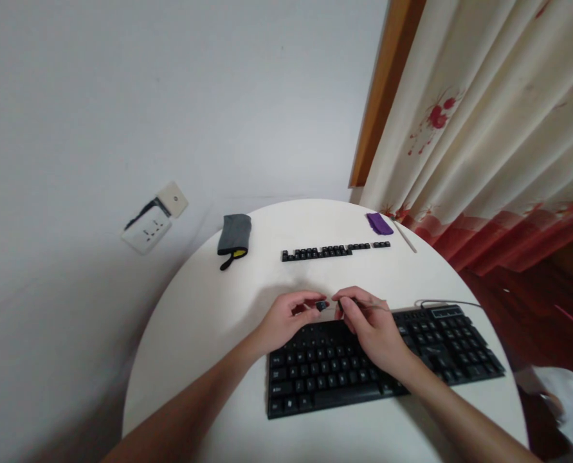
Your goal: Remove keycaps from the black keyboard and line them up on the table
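Note:
My left hand (286, 316) is closed, pinching a small black keycap (321, 305) between thumb and fingertips. Just to its right, my right hand (370, 326) grips a thin stick-like tool (377, 307), its tip pointing at the keycap; I cannot make out the tool's exact kind. Both hands are above the upper edge of a black keyboard (325, 381). Along the keyboard's top left, the key row looks bare of caps, though my right hand covers part of it. Farther back, several loose black keycaps (318, 253) lie in rows on the white table.
The round white table (184, 360) stands against a wall. On it are a grey cloth pouch (235, 234) at the back left, a folded purple cloth (379, 224) and a thin light rod (404, 235) at the back right. The keyboard cable (450, 301) curves over the right side.

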Available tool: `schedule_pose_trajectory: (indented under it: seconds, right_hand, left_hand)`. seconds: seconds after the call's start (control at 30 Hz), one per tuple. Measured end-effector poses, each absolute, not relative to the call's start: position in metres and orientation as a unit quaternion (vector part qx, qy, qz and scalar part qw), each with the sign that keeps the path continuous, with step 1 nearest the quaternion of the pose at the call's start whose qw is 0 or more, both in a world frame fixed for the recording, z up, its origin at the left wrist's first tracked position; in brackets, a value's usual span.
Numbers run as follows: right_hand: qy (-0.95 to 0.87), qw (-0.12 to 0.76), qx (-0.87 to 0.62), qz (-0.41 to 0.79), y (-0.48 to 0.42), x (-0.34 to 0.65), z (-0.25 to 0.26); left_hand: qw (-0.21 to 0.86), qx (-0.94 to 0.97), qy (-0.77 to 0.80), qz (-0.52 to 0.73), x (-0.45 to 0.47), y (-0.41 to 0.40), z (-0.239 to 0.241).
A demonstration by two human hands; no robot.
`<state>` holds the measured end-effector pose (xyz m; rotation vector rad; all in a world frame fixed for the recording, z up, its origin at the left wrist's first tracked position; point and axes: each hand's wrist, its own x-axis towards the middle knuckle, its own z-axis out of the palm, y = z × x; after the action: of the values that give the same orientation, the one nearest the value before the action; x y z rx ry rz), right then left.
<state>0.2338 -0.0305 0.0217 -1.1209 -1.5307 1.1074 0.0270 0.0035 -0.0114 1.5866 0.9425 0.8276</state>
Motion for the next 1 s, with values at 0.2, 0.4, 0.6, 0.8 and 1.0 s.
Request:
schedule_pose_trajectory:
  seconds: [0.2, 0.4, 0.6, 0.8, 1.0]
  right_hand:
    - [-0.619, 0.473, -0.427, 0.459, -0.040, 0.235, 0.011]
    - [-0.651, 0.461, -0.424, 0.429, -0.048, 0.231, 0.007]
    - [-0.679, 0.469, -0.439, 0.355, -0.051, 0.228, 0.001]
    - [-0.660, 0.475, -0.473, 0.340, -0.050, 0.229, 0.000]
    - [-0.636, 0.495, -0.499, 0.317, -0.049, 0.233, 0.001]
  left_hand:
    - [0.582, 0.624, 0.375, 0.363, 0.025, 0.004, -0.004]
    - [0.585, 0.639, 0.346, 0.360, 0.024, 0.001, 0.000]
    - [0.593, 0.641, 0.350, 0.339, 0.031, -0.004, -0.001]
    - [0.612, 0.603, 0.359, 0.366, 0.034, -0.003, -0.003]
    - [0.580, 0.597, 0.366, 0.416, 0.034, -0.001, -0.003]
